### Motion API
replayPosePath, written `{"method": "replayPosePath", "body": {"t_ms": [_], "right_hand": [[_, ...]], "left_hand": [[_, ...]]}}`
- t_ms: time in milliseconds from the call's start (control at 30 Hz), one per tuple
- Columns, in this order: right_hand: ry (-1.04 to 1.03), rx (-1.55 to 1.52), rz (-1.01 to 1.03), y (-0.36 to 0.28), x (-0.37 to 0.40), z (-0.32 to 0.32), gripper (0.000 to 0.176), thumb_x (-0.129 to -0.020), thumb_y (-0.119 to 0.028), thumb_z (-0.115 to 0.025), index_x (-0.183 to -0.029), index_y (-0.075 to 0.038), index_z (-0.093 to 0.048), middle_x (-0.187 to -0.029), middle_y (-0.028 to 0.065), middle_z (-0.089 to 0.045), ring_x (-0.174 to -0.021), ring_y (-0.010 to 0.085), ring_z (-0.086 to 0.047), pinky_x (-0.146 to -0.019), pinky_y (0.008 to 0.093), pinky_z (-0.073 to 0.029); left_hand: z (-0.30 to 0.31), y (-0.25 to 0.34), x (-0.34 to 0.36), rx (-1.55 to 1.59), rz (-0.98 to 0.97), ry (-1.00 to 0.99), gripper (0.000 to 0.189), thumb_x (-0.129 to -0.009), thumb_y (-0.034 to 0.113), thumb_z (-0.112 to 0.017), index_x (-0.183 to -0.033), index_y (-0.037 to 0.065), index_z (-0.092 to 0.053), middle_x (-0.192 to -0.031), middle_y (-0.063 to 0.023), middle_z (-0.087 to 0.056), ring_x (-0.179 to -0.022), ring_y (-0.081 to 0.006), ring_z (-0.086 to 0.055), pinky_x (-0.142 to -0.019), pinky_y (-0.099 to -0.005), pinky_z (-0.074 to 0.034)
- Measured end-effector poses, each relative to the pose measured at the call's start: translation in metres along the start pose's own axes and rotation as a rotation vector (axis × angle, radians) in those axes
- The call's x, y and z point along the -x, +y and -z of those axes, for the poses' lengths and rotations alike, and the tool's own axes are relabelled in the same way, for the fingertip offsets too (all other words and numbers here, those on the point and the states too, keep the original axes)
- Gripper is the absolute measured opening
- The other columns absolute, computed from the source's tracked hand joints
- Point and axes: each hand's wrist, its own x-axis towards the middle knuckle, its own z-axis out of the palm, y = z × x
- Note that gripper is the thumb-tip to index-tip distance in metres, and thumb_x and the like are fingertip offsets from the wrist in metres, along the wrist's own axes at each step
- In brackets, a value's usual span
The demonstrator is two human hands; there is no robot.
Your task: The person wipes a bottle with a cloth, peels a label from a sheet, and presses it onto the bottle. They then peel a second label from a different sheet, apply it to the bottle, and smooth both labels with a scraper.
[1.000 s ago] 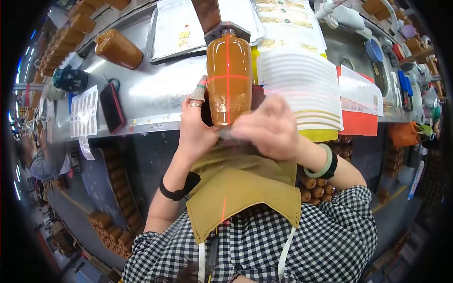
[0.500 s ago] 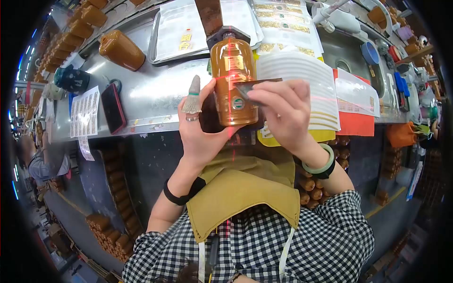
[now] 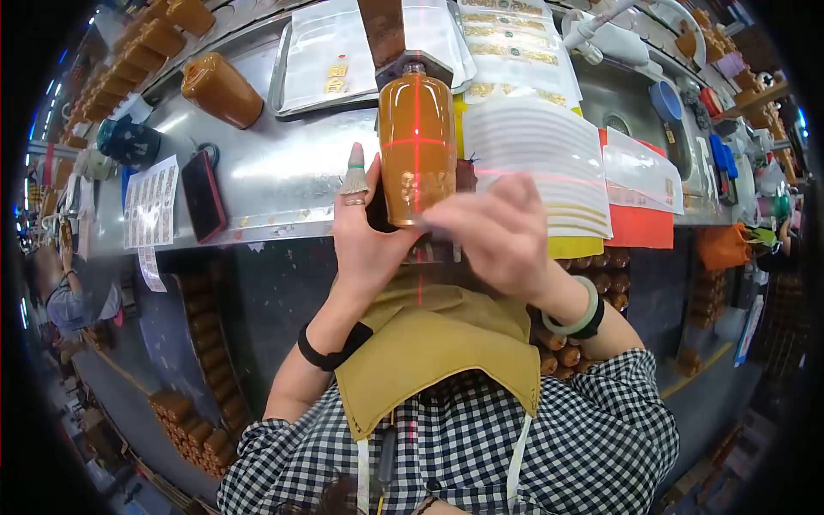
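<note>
A glossy brown bottle (image 3: 418, 129) lies with its neck in a metal holder (image 3: 415, 64), its base toward me. Red laser lines cross it, and raised lettering shows near its base. My left hand (image 3: 369, 236) is wrapped around the bottle's left side and base, thumb under the base; one finger wears a pale cover with a green band. At the base's right side is my right hand (image 3: 502, 227), blurred, fingers pinched together. The dark flat scraper seen in it earlier is now mostly hidden, with only a dark smear at the fingertips.
Another brown bottle (image 3: 221, 90) lies on the steel bench at left, near a phone (image 3: 203, 196) and a label sheet (image 3: 153, 206). White striped sheets (image 3: 541, 163) lie to the right, beside a sink (image 3: 631, 107). A tray (image 3: 287, 107) of decals stands behind.
The bottle has turned, so its gold characters and round emblem no longer face up. My right hand has moved down and left to the bottle's base.
</note>
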Motion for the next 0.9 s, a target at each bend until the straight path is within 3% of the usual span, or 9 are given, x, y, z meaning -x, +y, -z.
{"method": "replayPosePath", "body": {"t_ms": [133, 267, 333, 367, 467, 667, 700, 800, 900], "right_hand": [[-0.008, 0.078, 0.039, 0.01, 0.011, -0.01, 0.026, -0.077, -0.009, -0.072, -0.102, -0.014, -0.078, -0.099, -0.0012, -0.075, -0.075, 0.0189, -0.056, -0.076, 0.0358, -0.043], [-0.056, 0.014, 0.028, -0.001, -0.001, 0.001, 0.028, -0.076, -0.006, -0.07, -0.102, -0.013, -0.076, -0.098, -0.0016, -0.074, -0.074, 0.0179, -0.056, -0.073, 0.0353, -0.043], [0.048, 0.15, 0.001, 0.015, -0.006, 0.001, 0.028, -0.076, -0.006, -0.07, -0.102, -0.013, -0.076, -0.096, -0.0016, -0.074, -0.073, 0.0186, -0.057, -0.072, 0.035, -0.043], [0.011, 0.105, 0.001, 0.017, 0.001, -0.005, 0.026, -0.077, -0.009, -0.072, -0.102, -0.013, -0.076, -0.096, -0.0016, -0.074, -0.073, 0.0189, -0.058, -0.073, 0.035, -0.044], [-0.148, -0.137, 0.019, 0.003, 0.003, 0.001, 0.022, -0.081, -0.011, -0.074, -0.103, -0.014, -0.076, -0.096, -0.0017, -0.074, -0.075, 0.0198, -0.06, -0.075, 0.0347, -0.047], [-0.128, -0.522, -0.711, 0.05, -0.028, 0.043, 0.029, -0.098, -0.003, -0.058, -0.126, -0.001, -0.057, -0.103, 0.0129, -0.068, -0.095, 0.0234, -0.069, -0.087, 0.0361, -0.054], [-0.102, -0.259, -0.568, 0.064, -0.028, 0.045, 0.033, -0.097, -0.007, -0.062, -0.129, -0.001, -0.055, -0.1, 0.014, -0.067, -0.093, 0.023, -0.067, -0.084, 0.0347, -0.054], [-0.247, -0.113, -0.757, 0.073, -0.034, 0.059, 0.024, -0.09, -0.015, -0.075, -0.106, -0.003, -0.061, -0.085, 0.0113, -0.061, -0.081, 0.0278, -0.061, -0.074, 0.04, -0.049], [-0.236, -0.096, -0.569, 0.091, -0.003, 0.051, 0.034, -0.087, -0.023, -0.082, -0.083, -0.004, -0.054, -0.082, 0.0144, -0.058, -0.076, 0.0334, -0.057, -0.071, 0.0425, -0.047]], "left_hand": [[0.01, 0.015, -0.003, -0.326, -0.279, 0.012, 0.087, -0.069, 0.024, -0.095, -0.141, -0.005, -0.057, -0.139, -0.0189, -0.065, -0.118, -0.0306, -0.066, -0.114, -0.0479, -0.039], [0.014, 0.013, -0.003, -0.327, -0.3, 0.037, 0.085, -0.069, 0.026, -0.095, -0.139, -0.004, -0.059, -0.131, -0.0161, -0.07, -0.113, -0.0266, -0.069, -0.115, -0.049, -0.037], [0.013, 0.017, -0.002, -0.325, -0.258, 0.041, 0.084, -0.069, 0.013, -0.093, -0.144, 0.003, -0.059, -0.141, -0.0099, -0.066, -0.142, -0.0304, -0.05, -0.119, -0.046, -0.033], [0.012, 0.021, -0.005, -0.37, -0.327, 0.086, 0.084, -0.068, 0.025, -0.094, -0.139, -0.004, -0.059, -0.134, -0.0159, -0.068, -0.117, -0.0273, -0.068, -0.116, -0.0491, -0.036], [0.012, 0.017, -0.005, -0.359, -0.343, 0.062, 0.087, -0.067, 0.025, -0.095, -0.14, -0.003, -0.058, -0.135, -0.0156, -0.068, -0.117, -0.0288, -0.067, -0.116, -0.049, -0.036], [0.013, 0.02, 0.0, -0.338, -0.336, 0.053, 0.086, -0.067, 0.017, -0.094, -0.142, -0.002, -0.057, -0.139, -0.0134, -0.066, -0.124, -0.0302, -0.063, -0.117, -0.0506, -0.034], [0.013, 0.019, 0.001, -0.342, -0.308, 0.03, 0.086, -0.068, 0.015, -0.094, -0.144, 0.001, -0.057, -0.142, -0.0113, -0.065, -0.132, -0.0305, -0.057, -0.119, -0.0475, -0.033], [0.01, 0.025, 0.0, -0.277, -0.228, 0.007, 0.086, -0.069, 0.011, -0.093, -0.146, 0.003, -0.056, -0.145, -0.0102, -0.063, -0.139, -0.0309, -0.052, -0.121, -0.0448, -0.032], [0.0, 0.017, -0.005, -0.257, -0.226, 0.004, 0.086, -0.069, 0.008, -0.092, -0.147, 0.002, -0.055, -0.145, -0.0122, -0.062, -0.136, -0.0315, -0.054, -0.123, -0.0452, -0.032]]}}
